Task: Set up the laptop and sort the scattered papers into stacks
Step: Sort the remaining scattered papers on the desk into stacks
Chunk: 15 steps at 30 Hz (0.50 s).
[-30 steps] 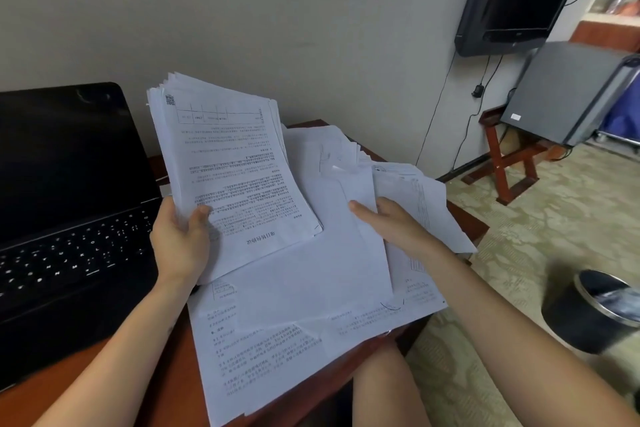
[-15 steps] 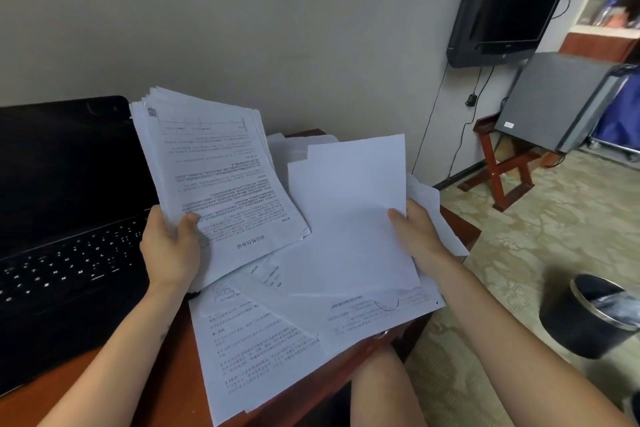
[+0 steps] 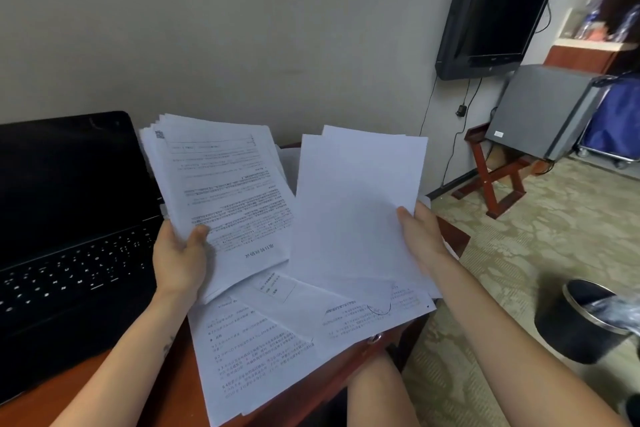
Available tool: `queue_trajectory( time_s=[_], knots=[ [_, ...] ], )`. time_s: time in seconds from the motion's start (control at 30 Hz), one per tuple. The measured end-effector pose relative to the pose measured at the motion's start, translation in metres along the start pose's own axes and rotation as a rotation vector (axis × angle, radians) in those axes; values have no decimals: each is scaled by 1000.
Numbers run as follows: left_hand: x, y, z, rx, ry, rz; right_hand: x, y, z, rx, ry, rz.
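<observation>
My left hand (image 3: 180,260) grips a thick stack of printed papers (image 3: 221,191) by its lower edge, tilted up above the desk. My right hand (image 3: 420,236) holds a few blank white sheets (image 3: 353,204) raised upright beside that stack, thumb on the front. More loose printed papers (image 3: 263,350) lie spread on the reddish wooden desk (image 3: 166,402) below both hands. An open black laptop (image 3: 69,225) with a dark screen stands at the left of the desk.
The desk backs onto a grey wall. A wall-mounted TV (image 3: 491,10) hangs at the right, with a grey mini fridge (image 3: 543,111) on a wooden stand beneath. A black waste bin (image 3: 585,319) stands on the carpet at the right. My knee shows under the desk edge.
My right hand picked blank sheets out of the loose pile and lifted them upright beside the stack. The left hand kept its grip on the thick stack.
</observation>
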<state>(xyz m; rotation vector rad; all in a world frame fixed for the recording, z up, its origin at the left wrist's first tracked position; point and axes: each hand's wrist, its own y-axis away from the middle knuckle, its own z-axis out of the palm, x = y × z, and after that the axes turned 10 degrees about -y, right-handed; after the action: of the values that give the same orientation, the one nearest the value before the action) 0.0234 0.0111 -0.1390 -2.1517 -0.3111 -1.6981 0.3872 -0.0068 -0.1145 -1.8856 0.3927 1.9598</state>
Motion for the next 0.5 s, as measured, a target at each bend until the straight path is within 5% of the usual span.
queue_trajectory(
  time_s=[0.5],
  knots=[
    [3,30,23,-321,-43,-46,24,19,76,-206,302,-111]
  ],
)
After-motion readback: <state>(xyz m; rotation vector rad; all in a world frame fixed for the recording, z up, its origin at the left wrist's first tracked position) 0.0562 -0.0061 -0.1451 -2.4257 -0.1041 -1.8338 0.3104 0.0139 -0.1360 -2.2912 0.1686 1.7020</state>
